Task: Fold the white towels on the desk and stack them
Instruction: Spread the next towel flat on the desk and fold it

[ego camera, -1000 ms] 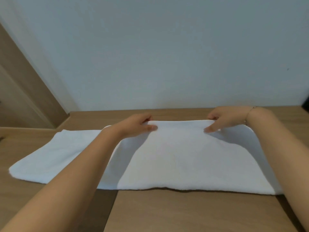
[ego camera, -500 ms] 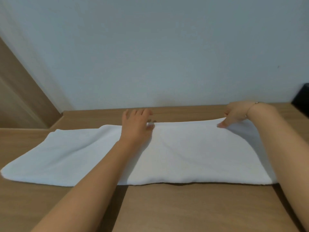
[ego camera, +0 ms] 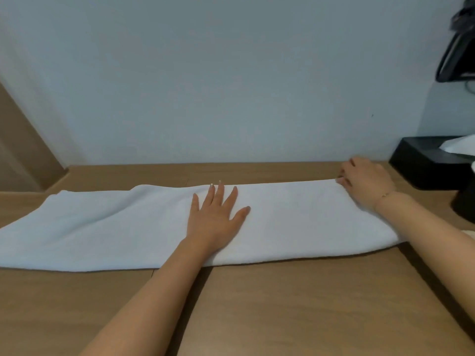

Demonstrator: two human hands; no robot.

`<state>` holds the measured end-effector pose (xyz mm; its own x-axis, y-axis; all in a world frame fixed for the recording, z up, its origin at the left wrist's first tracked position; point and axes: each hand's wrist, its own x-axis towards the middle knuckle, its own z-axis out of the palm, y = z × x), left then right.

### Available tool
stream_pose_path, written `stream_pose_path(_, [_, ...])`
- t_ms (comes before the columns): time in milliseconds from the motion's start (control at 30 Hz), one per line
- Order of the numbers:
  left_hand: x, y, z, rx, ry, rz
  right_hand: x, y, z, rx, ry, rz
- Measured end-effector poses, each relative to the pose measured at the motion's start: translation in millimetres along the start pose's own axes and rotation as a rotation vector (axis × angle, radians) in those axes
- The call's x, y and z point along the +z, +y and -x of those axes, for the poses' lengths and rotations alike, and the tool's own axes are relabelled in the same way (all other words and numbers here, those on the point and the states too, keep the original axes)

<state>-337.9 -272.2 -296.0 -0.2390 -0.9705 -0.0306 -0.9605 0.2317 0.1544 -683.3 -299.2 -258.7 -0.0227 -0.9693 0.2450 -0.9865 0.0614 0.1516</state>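
Note:
A white towel (ego camera: 295, 222) lies folded lengthwise into a long strip across the wooden desk (ego camera: 282, 304), running from the left frame edge to the right. My left hand (ego camera: 216, 217) lies flat on the towel's middle, fingers spread and straight. My right hand (ego camera: 365, 181) sits at the towel's far right corner, its fingers curled and pinching the folded edge there. A thin bracelet shows on the right wrist.
A black tissue box (ego camera: 431, 160) with a white tissue stands at the right against the pale wall. A dark object (ego camera: 465, 209) sits below it at the right edge. A black item (ego camera: 457, 52) hangs top right. A wooden panel (ego camera: 23, 150) rises at the left.
My left hand let go of the far edge and flattened onto the towel's middle. My right hand slid right along the far edge to the corner. The camera view has shifted right.

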Motion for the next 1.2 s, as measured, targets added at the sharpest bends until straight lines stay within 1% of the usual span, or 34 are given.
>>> stream_pose_path(33, [0, 0, 0, -0.007, -0.003, -0.001, -2, -7, 4, -0.053, 0.038, 0.019])
stream_pose_path(67, [0, -1, 0, -0.012, -0.002, -0.001, -6, -20, 9, -0.110, 0.073, -0.017])
stream_pose_path(133, [-1, 0, 0, -0.017, 0.004, -0.010, -17, -54, 25, -0.227, 0.081, -0.174])
stream_pose_path(167, [-2, 1, 0, -0.020, 0.005, -0.018, -21, -74, 35, -0.286, 0.029, -0.252])
stream_pose_path(233, [-2, 1, 1, -0.026, 0.004, -0.032, -17, -103, 55, -0.366, -0.144, -0.339])
stream_pose_path(267, [-2, 0, 1, -0.029, 0.004, -0.031, -12, -108, 63, -0.362, -0.228, -0.349])
stream_pose_path(300, [-2, -1, 2, -0.032, 0.009, -0.028, -7, -104, 67, -0.332, -0.276, -0.348])
stream_pose_path(367, [-1, -3, 2, -0.033, 0.021, -0.019, 1, -79, 68, -0.248, -0.292, -0.323])
stream_pose_path(467, [-1, -3, 2, -0.034, 0.024, -0.019, 12, -23, 71, -0.123, -0.293, -0.267])
stream_pose_path(567, [-3, -2, 3, -0.037, 0.026, -0.022, 18, 16, 78, -0.006, -0.310, -0.349])
stream_pose_path(633, [-5, 0, 5, -0.030, 0.018, -0.021, 18, 24, 80, 0.014, -0.326, -0.368])
stream_pose_path(700, [-7, 2, 9, -0.013, -0.005, -0.013, 15, 23, 78, 0.015, -0.341, -0.310])
stream_pose_path(733, [-8, 4, 12, -0.006, -0.017, -0.006, 11, 22, 77, 0.012, -0.340, -0.237])
stream_pose_path(800, [-7, 8, 19, 0.000, -0.031, 0.011, 1, 13, 73, 0.003, -0.295, -0.092])
stream_pose_path(833, [-6, 11, 23, 0.003, -0.034, 0.023, -5, 5, 71, -0.012, -0.254, -0.077])
stream_pose_path(900, [-5, 18, 27, 0.016, -0.037, 0.059, -15, -22, 64, -0.070, -0.188, -0.194])
stream_pose_path(967, [-6, 23, 28, 0.042, -0.047, 0.092, -19, -53, 56, -0.119, -0.207, -0.344])
stream_pose_path(1067, [-6, 18, 30, 0.054, -0.032, 0.077, -4, -73, 46, -0.148, -0.285, -0.319])
stream_pose_path(1200, [-2, -3, 36, -0.002, -0.008, 0.001, 12, -47, 40, -0.036, -0.271, -0.314])
